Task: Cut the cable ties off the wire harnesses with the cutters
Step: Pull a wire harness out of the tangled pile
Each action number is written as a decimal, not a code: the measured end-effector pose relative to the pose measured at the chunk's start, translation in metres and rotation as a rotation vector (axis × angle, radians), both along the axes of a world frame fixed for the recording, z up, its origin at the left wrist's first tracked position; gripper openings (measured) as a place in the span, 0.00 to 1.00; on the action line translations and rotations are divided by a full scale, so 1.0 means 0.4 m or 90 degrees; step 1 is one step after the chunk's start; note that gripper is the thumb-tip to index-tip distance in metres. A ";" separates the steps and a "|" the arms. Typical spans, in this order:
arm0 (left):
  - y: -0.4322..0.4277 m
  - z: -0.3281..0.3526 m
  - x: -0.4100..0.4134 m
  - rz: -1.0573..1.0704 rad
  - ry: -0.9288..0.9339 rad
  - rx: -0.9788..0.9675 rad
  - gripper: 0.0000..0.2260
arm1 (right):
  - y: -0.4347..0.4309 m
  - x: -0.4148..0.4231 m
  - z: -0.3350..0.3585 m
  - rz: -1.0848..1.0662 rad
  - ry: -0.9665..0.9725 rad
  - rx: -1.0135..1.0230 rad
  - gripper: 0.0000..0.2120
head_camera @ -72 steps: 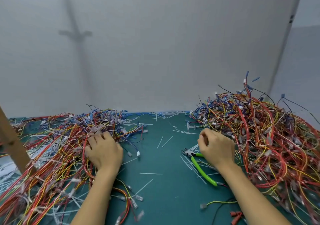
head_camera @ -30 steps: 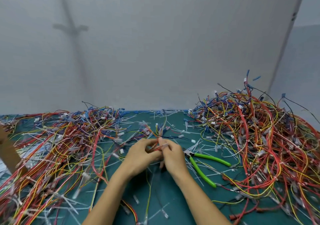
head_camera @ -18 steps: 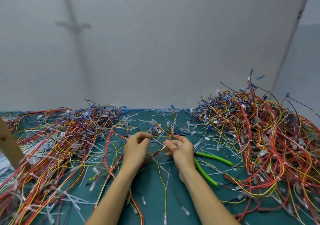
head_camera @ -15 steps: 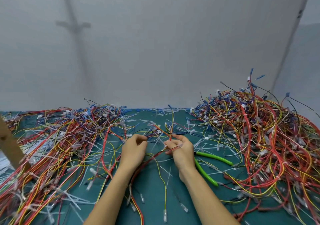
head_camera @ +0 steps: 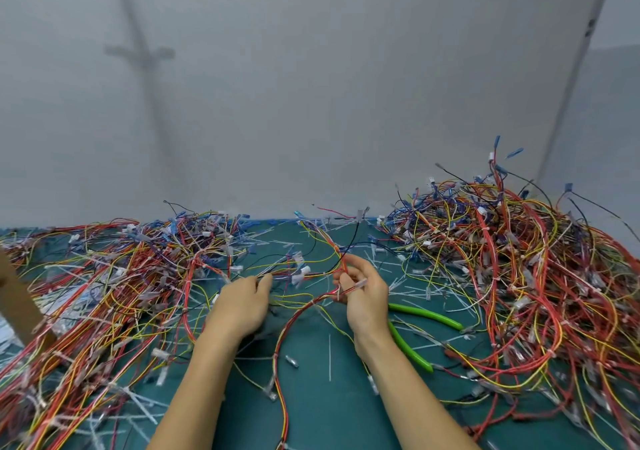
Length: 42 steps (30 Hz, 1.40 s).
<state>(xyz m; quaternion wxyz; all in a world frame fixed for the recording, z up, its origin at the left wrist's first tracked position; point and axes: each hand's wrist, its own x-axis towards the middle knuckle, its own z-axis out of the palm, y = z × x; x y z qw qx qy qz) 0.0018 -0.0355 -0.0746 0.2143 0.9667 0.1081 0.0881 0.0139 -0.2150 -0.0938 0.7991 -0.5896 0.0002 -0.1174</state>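
Observation:
A wire harness (head_camera: 298, 314) of red, yellow and black wires stretches between my hands above the green mat. My right hand (head_camera: 363, 294) pinches the harness at a bundled point, palm turned toward me. My left hand (head_camera: 244, 299) holds the other wires of the same harness, fingers curled, knuckles up. The green-handled cutters (head_camera: 420, 316) lie on the mat just right of my right hand, handles spread, the head hidden behind my wrist. No hand touches them.
A large heap of wire harnesses (head_camera: 519, 259) fills the right side. A flatter spread of harnesses (head_camera: 104, 287) covers the left. Cut white cable ties (head_camera: 329, 359) litter the green mat (head_camera: 332, 408). A wooden post (head_camera: 17, 307) stands at the left edge. A grey wall is behind.
My hands left the two piles, met at the centre with a harness, then drew apart, spreading its wires. The cutters stayed on the mat.

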 end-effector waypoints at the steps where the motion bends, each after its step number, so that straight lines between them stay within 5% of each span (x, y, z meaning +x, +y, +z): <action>1: 0.007 0.002 -0.002 0.026 -0.021 0.003 0.21 | -0.001 0.001 0.001 -0.012 -0.003 0.016 0.15; 5: 0.040 0.006 -0.011 0.140 -0.096 0.022 0.14 | -0.021 0.005 0.006 -0.026 -0.001 0.079 0.13; 11: 0.027 0.001 -0.014 0.081 0.051 0.154 0.13 | -0.018 -0.004 0.018 -0.020 0.035 0.063 0.22; 17: 0.026 0.029 -0.031 0.157 -0.166 0.166 0.10 | -0.031 -0.013 0.024 0.059 0.064 0.054 0.15; 24: 0.039 0.025 -0.039 0.169 0.020 0.213 0.20 | -0.031 -0.022 0.016 0.021 0.030 -0.050 0.16; 30: 0.056 0.031 -0.038 0.215 0.030 0.179 0.23 | -0.045 -0.025 0.033 -0.005 0.044 0.121 0.12; 34: 0.058 0.028 -0.035 0.178 0.091 0.262 0.12 | -0.047 -0.031 0.046 0.022 0.034 0.189 0.14; 42: 0.050 0.023 -0.035 0.116 -0.050 0.186 0.10 | -0.024 -0.049 0.066 0.132 0.033 0.112 0.09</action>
